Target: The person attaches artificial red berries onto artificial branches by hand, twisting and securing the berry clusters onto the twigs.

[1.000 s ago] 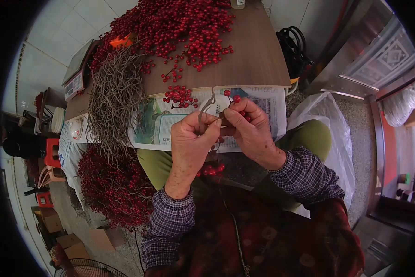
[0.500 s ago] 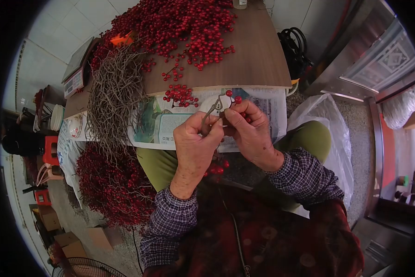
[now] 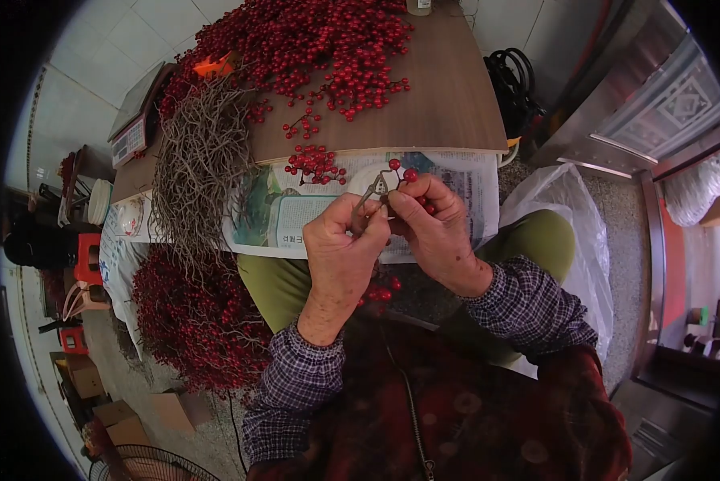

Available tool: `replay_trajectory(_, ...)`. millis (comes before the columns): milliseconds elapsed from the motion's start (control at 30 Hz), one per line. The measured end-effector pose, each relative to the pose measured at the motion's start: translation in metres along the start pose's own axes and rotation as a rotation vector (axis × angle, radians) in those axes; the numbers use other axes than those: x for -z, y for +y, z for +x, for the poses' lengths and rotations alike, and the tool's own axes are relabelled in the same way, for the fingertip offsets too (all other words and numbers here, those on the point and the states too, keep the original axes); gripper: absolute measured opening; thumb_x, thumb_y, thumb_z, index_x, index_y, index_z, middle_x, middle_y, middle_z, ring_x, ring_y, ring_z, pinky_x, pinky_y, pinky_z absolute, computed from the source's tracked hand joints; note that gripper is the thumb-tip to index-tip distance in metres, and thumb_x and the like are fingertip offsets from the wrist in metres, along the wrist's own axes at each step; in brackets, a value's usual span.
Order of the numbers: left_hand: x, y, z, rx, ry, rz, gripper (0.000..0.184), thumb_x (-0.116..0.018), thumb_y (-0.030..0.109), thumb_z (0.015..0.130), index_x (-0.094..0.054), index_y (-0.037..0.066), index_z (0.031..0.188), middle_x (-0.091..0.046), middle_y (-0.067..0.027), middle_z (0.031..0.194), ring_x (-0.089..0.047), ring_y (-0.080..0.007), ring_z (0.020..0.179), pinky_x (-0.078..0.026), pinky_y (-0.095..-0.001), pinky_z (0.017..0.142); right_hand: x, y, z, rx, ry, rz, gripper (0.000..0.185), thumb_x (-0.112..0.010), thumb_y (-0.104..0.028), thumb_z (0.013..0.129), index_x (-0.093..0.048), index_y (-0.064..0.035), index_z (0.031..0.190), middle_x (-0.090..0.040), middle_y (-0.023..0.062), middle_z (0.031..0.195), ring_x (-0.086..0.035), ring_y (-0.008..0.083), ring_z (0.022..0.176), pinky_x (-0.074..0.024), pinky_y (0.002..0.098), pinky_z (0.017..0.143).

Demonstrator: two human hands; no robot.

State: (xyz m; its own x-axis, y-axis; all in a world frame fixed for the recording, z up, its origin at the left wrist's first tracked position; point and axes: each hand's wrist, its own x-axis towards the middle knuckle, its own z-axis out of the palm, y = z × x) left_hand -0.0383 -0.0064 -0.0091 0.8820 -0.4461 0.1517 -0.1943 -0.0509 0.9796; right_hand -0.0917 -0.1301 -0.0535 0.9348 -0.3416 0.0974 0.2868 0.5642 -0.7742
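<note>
We judge the piece in hand to be partway done: a bare twig (image 3: 368,194) and red berries (image 3: 410,175) meet at our fingertips, just above the newspaper (image 3: 296,220), but the fingers hide whether they are fastened. Our left hand (image 3: 340,252) pinches the twig between thumb and forefinger; our right hand (image 3: 446,236), at its three o'clock, pinches close to the meeting point, with the berries poking out past the fingers. More berries (image 3: 384,293) show at six o'clock below, and we cannot tell whether they belong to this piece. Plenty looks unused: a small berry cluster (image 3: 316,164) at ten o'clock, the large berry heap (image 3: 312,48) at eleven, and the bundle of bare twigs (image 3: 199,160) at nine. At eight o'clock, the pile of berried branches (image 3: 199,321) looks further along.
</note>
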Motion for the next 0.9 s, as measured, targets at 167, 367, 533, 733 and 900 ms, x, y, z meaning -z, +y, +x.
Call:
replay_trajectory(167, 0.015, 0.007, -0.001, 0.077, -0.045, -0.061, 0.008, -0.064, 0.006, 0.087, -0.063, 0.0, 0.081, -0.052, 0.006, 0.062, -0.044, 0.0001, 0.056, -0.036, -0.0189, 0.048, -0.004, -0.006, 0.008, -0.016, -0.049, -0.026, 0.006, -0.055, -0.003, 0.094, -0.06, -0.0018, 0.098, -0.064, 0.0056, 0.095, -0.065, 0.0141, 0.085, -0.0578, 0.0314, 0.077)
replay_trajectory(367, 0.139, 0.035, -0.028, 0.124, 0.249, -0.223, 0.019, -0.061, 0.017, 0.094, -0.067, 0.0, 0.094, -0.062, -0.0004, 0.071, -0.055, -0.006, 0.062, -0.041, -0.0193, 0.057, -0.013, -0.023, 0.019, -0.043, -0.14, -0.022, 0.039, -0.045, -0.019, 0.101, -0.044, -0.0059, 0.137, -0.062, 0.016, 0.114, -0.068, 0.0245, 0.088, -0.0577, 0.0394, 0.079)
replay_trajectory(533, 0.28, 0.047, -0.094, 0.003, 0.431, -0.372, 0.031, -0.059, 0.03, 0.096, -0.063, -0.001, 0.1, -0.055, -0.001, 0.078, -0.057, -0.0117, 0.078, -0.049, -0.0282, 0.063, 0.01, -0.007, 0.03, -0.072, -0.131, -0.106, 0.042, -0.045, -0.025, 0.102, -0.044, -0.0046, 0.138, -0.063, 0.0133, 0.113, -0.068, 0.0221, 0.087, -0.0571, 0.0369, 0.077)
replay_trajectory(733, 0.378, -0.048, -0.146, 0.407, 0.585, 0.079, 0.024, -0.068, 0.018, 0.089, -0.067, 0.002, 0.106, -0.06, -0.0002, 0.068, -0.052, -0.0071, 0.054, -0.038, -0.0188, 0.049, 0.009, 0.006, 0.024, -0.128, -0.248, -0.212, 0.031, -0.044, -0.018, 0.102, -0.052, -0.0008, 0.127, -0.064, 0.0097, 0.103, -0.068, 0.0192, 0.081, -0.0581, 0.0343, 0.073)
replay_trajectory(900, 0.403, -0.125, -0.159, 0.429, 0.626, 0.744, 0.027, -0.077, 0.023, 0.081, -0.07, -0.002, 0.092, -0.064, -0.0035, 0.07, -0.055, -0.0106, 0.057, -0.043, -0.0286, 0.051, 0.011, -0.006, 0.019, -0.019, -0.225, -0.216, 0.03, -0.046, -0.017, 0.101, -0.053, -0.0008, 0.126, -0.063, 0.0094, 0.098, -0.065, 0.0187, 0.074, -0.0563, 0.0318, 0.066)
